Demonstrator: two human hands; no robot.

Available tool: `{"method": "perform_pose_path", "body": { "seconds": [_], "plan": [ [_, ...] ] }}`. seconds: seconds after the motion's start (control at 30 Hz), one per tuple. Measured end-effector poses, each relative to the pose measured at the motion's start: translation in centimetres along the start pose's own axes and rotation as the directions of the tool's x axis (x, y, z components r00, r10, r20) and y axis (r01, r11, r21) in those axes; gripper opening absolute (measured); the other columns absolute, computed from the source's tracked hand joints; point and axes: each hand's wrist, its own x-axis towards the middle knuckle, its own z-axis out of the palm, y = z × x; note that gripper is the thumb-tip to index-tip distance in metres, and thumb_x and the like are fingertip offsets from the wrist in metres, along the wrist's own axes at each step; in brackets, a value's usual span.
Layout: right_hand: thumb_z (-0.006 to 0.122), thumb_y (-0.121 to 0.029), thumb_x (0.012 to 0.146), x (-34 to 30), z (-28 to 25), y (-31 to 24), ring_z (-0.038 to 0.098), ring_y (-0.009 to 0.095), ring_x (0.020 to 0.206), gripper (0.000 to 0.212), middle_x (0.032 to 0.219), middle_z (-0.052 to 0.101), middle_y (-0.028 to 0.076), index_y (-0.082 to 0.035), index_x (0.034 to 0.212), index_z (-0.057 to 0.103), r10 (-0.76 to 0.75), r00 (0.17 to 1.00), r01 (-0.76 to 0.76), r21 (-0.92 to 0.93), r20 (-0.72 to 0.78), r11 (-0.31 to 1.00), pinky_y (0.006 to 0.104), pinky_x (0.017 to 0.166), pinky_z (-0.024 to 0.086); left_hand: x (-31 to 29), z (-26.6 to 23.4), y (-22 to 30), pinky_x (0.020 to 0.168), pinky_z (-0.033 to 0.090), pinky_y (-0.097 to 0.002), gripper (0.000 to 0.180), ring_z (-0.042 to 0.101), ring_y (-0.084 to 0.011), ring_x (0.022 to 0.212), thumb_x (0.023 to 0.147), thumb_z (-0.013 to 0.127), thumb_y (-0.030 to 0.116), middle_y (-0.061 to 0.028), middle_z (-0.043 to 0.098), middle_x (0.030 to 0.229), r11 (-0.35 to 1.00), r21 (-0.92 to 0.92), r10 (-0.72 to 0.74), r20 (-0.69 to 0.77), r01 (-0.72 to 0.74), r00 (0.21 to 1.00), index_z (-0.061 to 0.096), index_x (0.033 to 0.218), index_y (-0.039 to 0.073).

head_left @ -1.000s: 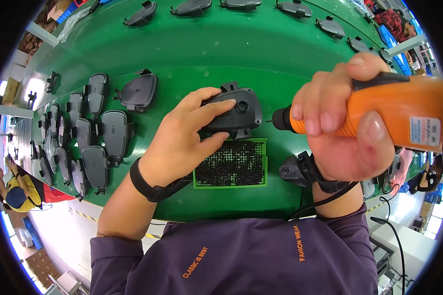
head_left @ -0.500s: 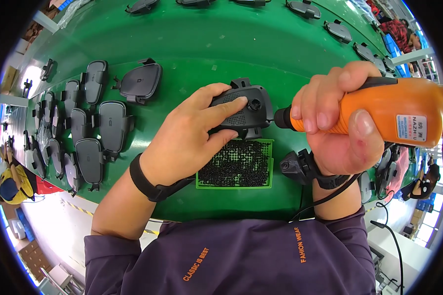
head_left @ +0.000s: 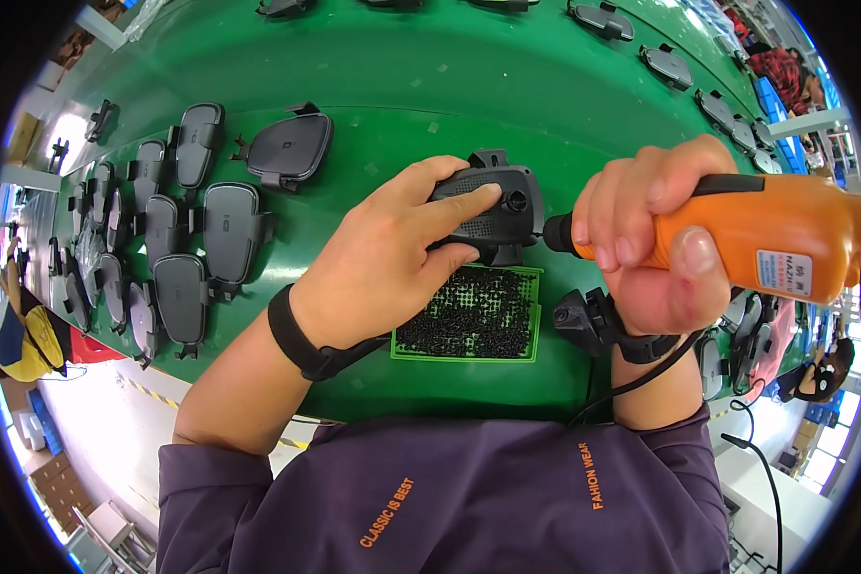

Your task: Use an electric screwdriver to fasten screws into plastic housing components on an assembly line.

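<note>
My left hand [head_left: 378, 244] grips a black phone holder [head_left: 515, 222], back side up, with the index finger stretched across its perforated back beside a round knob. My right hand [head_left: 652, 215] is wrapped around an orange electric screwdriver [head_left: 784, 234], held sideways. Its bit points left and meets, or nearly meets, the right edge of the phone holder; contact is too small to tell. Just below the holder lies a shallow bright-green tray [head_left: 535, 330] full of small black screws [head_left: 454, 320].
Several finished-looking phone holders [head_left: 231, 234] lie face up on the green table [head_left: 392, 86] to the left, others along the far side. A black strapped-on device [head_left: 584, 320] sits on my right wrist, with a cable [head_left: 641, 383]. Other people are at both sides.
The whole scene has shifted slightly in view. The screwdriver's rear end has dipped a little, while its bit stays at the phone holder's right edge. Both grips are unchanged.
</note>
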Motion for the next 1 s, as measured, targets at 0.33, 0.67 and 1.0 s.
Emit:
{"method": "perform_pose_path", "body": {
  "seconds": [0.33, 0.67, 1.0],
  "plan": [
    [0.060, -0.035, 0.096, 0.2, -0.3, -1.0, 0.052, 0.016, 0.061, 0.043, 0.074, 0.054, 0.003, -0.002, 0.121, 0.052, -0.107, 0.993, 0.107, 0.000, -0.058, 0.994, 0.0347, 0.066, 0.049, -0.5, -1.1, 0.9, 0.093, 0.053, -0.0412, 0.050, 0.062, -0.0349, 0.114, 0.078, 0.080, 0.008, -0.0180, 0.061, 0.130, 0.949, 0.266, 0.213, -0.134, -0.172, 0.968, 0.068, 0.127, 0.009],
    [0.054, -0.035, 0.100, 2.9, 2.5, -3.3, 0.053, 0.016, 0.066, 0.053, 0.081, 0.056, 0.003, 0.000, 0.138, 0.046, -0.203, 0.962, 0.208, -0.005, 0.182, 0.978, 0.0358, 0.070, 0.049, -3.7, -0.1, 2.6, 0.077, 0.048, -0.0429, 0.019, 0.062, -0.0313, 0.087, 0.080, 0.075, 0.014, -0.0107, 0.062, 0.087, 0.935, 0.283, 0.114, 0.330, -0.214, 0.937, 0.068, 0.096, 0.005],
    [0.058, -0.034, 0.098, 2.3, 2.8, -2.9, 0.053, 0.015, 0.065, 0.052, 0.078, 0.055, 0.002, -0.003, 0.137, 0.045, -0.171, 0.971, 0.174, -0.002, 0.169, 0.985, 0.0337, 0.069, 0.049, -3.0, -0.1, 2.3, 0.073, 0.050, -0.0453, 0.009, 0.062, -0.0322, 0.082, 0.085, 0.069, 0.011, -0.0105, 0.060, 0.083, 0.985, 0.070, 0.143, 0.179, -0.157, 0.973, 0.065, 0.087, 0.003]
  ]
}}
